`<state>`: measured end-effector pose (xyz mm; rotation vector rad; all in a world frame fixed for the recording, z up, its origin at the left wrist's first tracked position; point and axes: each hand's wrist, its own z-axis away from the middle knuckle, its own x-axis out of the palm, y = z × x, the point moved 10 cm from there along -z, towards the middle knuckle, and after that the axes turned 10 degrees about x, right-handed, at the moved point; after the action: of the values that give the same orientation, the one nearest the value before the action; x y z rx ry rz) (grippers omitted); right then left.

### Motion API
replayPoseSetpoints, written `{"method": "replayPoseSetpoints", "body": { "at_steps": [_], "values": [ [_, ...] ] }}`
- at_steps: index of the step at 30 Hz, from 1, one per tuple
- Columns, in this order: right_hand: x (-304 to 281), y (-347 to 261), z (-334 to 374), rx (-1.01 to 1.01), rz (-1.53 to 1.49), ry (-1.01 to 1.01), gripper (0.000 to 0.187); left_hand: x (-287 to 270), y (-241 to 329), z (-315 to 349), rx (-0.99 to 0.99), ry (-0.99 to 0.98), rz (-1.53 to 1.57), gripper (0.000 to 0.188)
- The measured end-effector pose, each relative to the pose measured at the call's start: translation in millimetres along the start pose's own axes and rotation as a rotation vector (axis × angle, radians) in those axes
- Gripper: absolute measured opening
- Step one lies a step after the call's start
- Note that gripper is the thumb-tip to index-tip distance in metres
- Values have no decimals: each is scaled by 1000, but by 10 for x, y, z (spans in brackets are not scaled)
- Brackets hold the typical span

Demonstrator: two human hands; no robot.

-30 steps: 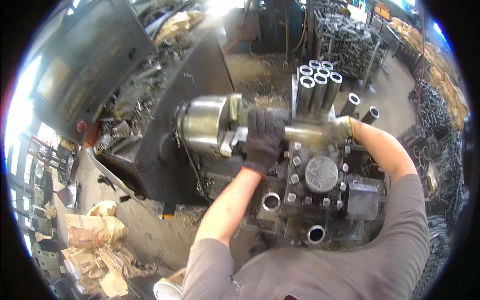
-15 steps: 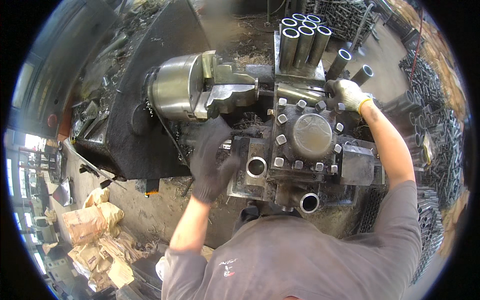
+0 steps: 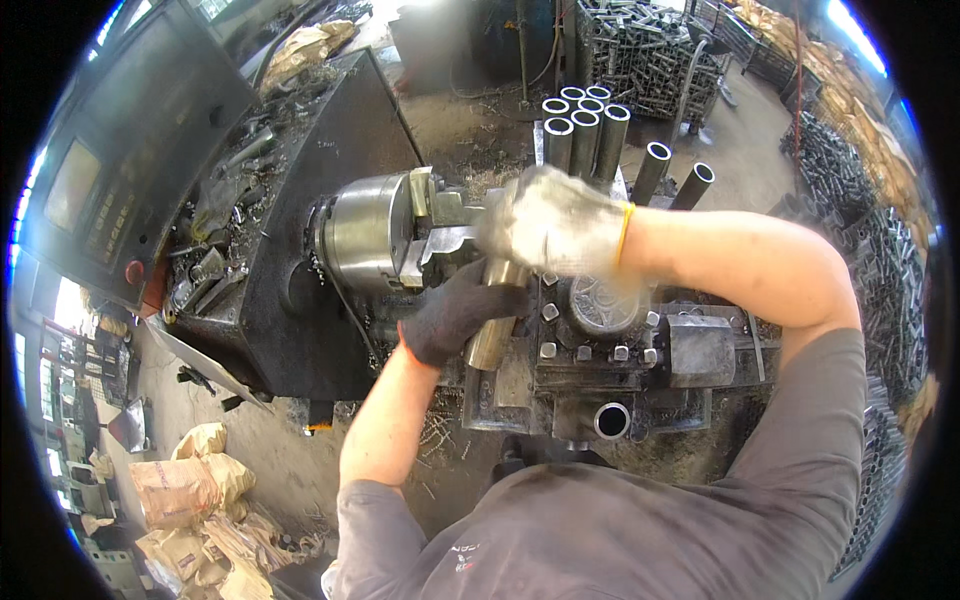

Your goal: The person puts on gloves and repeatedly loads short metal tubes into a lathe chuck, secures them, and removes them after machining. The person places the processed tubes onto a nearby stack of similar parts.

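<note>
A shiny metal tube [image 3: 486, 347] slants in front of the lathe chuck [image 3: 368, 232], its lower end toward me. My left hand [image 3: 462, 312], in a dark glove, is wrapped round its middle. My right hand [image 3: 560, 222], in a white glove, is closed over the tube's upper part and hides that end. The chuck's stepped jaws [image 3: 445, 240] are just beyond my hands, partly covered by them. To the right is the bolted tool post [image 3: 603, 305], partly behind my right forearm. Another tube [image 3: 611, 421] points toward me at the front of the carriage.
Several tubes [image 3: 586, 140] stand upright behind the tool post, with two leaning tubes [image 3: 654, 172] beside them. A wire basket [image 3: 650, 60] of metal parts is at the back. Piled parts [image 3: 885, 320] line the right side. Paper sacks [image 3: 190, 490] lie at lower left.
My right hand has moved left from the tubes to the chuck side. My left hand now grips a tube; the tube standing beside it on the carriage no longer shows there. The view has shifted.
</note>
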<state>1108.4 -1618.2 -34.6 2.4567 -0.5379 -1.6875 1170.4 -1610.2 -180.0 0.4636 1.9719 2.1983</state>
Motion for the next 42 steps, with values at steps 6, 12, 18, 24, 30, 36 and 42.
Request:
{"method": "replayPoseSetpoints", "body": {
  "at_steps": [6,12,18,24,30,36,42],
  "values": [
    [450,1189,773,615,3,-464,32,-494,266,286,-51,257,-1078,53],
    [1456,1467,1401,869,39,-839,28,-834,-1180,1048,-239,355,-540,41],
    [1834,1405,1738,791,-317,-547,44,-1461,-2490,2372,-194,901,-54,32],
    [2257,1288,1868,776,-598,-724,44,-2330,-3296,3912,108,1556,498,49],
    [2177,1122,1296,683,-529,-736,36,-2668,-2799,4088,245,1533,633,51],
    [2312,831,504,1050,-1367,-1074,42,-2641,-2592,4075,5,1494,732,45],
    [2182,1400,1182,732,-458,-709,22,-3036,-2834,4288,35,1499,408,40]
  ]
}}
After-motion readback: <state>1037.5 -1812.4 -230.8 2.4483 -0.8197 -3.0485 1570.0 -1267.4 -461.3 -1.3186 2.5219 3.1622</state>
